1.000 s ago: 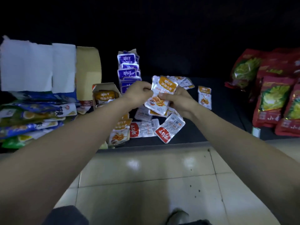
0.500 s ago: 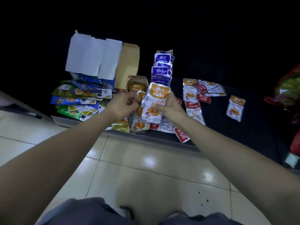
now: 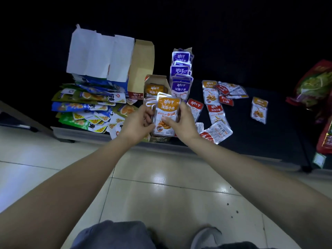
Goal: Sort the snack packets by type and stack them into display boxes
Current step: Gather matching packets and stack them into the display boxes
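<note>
Both hands hold a small stack of orange-topped snack packets (image 3: 166,115) upright over an open display box (image 3: 156,83) that has orange packets inside. My left hand (image 3: 138,123) grips the stack's left edge; my right hand (image 3: 181,121) grips its right edge, thumb on the front. Behind stands a box of purple packets (image 3: 181,72). Loose red-topped packets (image 3: 215,112) and orange-topped packets (image 3: 259,109) lie scattered on the dark shelf to the right.
A pile of green and blue flat snack bags (image 3: 89,108) lies at the left under a torn white and brown carton (image 3: 107,58). Large red bags (image 3: 316,87) sit at the far right. The shelf edge (image 3: 86,135) runs above a glossy tiled floor.
The stack has been carried left and squared upright over the orange box. My view has swung left, so the green and blue bags show more and the red bags less.
</note>
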`<action>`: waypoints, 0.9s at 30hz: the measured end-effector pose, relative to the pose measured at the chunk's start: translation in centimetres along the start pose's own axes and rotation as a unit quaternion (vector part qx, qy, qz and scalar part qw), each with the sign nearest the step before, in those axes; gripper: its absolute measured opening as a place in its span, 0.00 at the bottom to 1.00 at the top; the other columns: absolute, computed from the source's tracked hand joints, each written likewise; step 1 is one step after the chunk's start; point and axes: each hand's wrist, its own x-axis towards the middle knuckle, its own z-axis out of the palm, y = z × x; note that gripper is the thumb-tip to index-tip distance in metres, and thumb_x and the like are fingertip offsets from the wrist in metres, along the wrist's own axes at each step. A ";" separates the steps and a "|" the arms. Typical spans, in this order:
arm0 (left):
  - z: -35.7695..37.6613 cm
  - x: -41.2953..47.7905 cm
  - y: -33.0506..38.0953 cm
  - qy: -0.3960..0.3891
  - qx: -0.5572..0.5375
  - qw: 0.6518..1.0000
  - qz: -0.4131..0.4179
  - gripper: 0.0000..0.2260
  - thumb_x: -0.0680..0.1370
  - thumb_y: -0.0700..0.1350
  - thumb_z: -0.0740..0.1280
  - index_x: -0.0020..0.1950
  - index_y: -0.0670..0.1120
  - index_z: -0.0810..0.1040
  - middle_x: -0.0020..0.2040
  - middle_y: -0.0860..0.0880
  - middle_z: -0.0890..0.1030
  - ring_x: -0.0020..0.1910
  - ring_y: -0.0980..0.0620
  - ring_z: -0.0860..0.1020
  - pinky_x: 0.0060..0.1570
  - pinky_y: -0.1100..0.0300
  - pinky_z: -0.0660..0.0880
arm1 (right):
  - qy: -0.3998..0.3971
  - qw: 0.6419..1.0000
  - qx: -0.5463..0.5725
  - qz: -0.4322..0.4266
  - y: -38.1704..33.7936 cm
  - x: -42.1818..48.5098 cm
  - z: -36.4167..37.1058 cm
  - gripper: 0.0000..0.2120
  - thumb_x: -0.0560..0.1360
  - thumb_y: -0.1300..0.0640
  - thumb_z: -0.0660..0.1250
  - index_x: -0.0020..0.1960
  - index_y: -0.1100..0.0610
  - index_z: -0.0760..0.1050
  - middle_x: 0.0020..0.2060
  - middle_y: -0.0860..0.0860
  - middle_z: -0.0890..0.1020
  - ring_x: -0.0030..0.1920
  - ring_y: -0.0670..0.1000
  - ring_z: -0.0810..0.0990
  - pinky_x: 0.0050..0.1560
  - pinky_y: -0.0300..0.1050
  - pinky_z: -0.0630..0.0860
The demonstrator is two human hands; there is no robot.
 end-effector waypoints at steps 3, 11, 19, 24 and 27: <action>0.9 -0.2 -0.8 0.020 0.019 0.999 0.016 0.16 0.71 0.38 0.74 0.51 0.48 0.71 0.43 0.47 0.76 0.37 0.50 0.75 0.34 0.61 0.72 | 0.028 0.999 -0.018 -0.011 0.2 -0.6 0.4 0.22 0.71 0.54 0.75 0.60 0.56 0.69 0.56 0.54 0.75 0.58 0.52 0.76 0.58 0.57 0.77; 1.2 -0.3 -1.3 0.040 0.033 0.998 0.048 0.17 0.70 0.37 0.74 0.54 0.44 0.72 0.46 0.49 0.72 0.38 0.52 0.71 0.36 0.61 0.66 | 0.044 0.998 -0.042 -0.011 0.0 -1.1 1.1 0.25 0.70 0.51 0.76 0.60 0.55 0.67 0.57 0.54 0.73 0.58 0.52 0.76 0.57 0.55 0.78; 1.2 -0.7 -2.0 0.058 0.019 0.995 0.084 0.09 0.73 0.42 0.72 0.49 0.44 0.75 0.42 0.50 0.73 0.37 0.53 0.72 0.36 0.58 0.71 | 0.010 0.994 -0.108 -0.017 -0.6 -1.4 1.3 0.26 0.77 0.59 0.69 0.70 0.59 0.62 0.63 0.57 0.67 0.62 0.45 0.67 0.65 0.42 0.69; 1.5 -0.7 -1.8 0.072 0.020 0.994 0.080 0.11 0.73 0.41 0.72 0.52 0.43 0.73 0.44 0.50 0.74 0.40 0.52 0.74 0.35 0.62 0.66 | 0.026 0.988 -0.148 0.028 -0.8 -1.3 2.1 0.32 0.74 0.60 0.72 0.74 0.54 0.60 0.61 0.55 0.71 0.59 0.53 0.75 0.61 0.47 0.75; 1.5 -0.8 -1.9 0.082 0.006 0.994 0.070 0.17 0.73 0.41 0.72 0.58 0.42 0.71 0.51 0.46 0.77 0.47 0.49 0.76 0.41 0.55 0.73 | 0.037 0.991 -0.111 0.067 -0.9 -1.1 1.7 0.34 0.72 0.64 0.73 0.72 0.57 0.61 0.43 0.48 0.75 0.43 0.48 0.78 0.43 0.40 0.76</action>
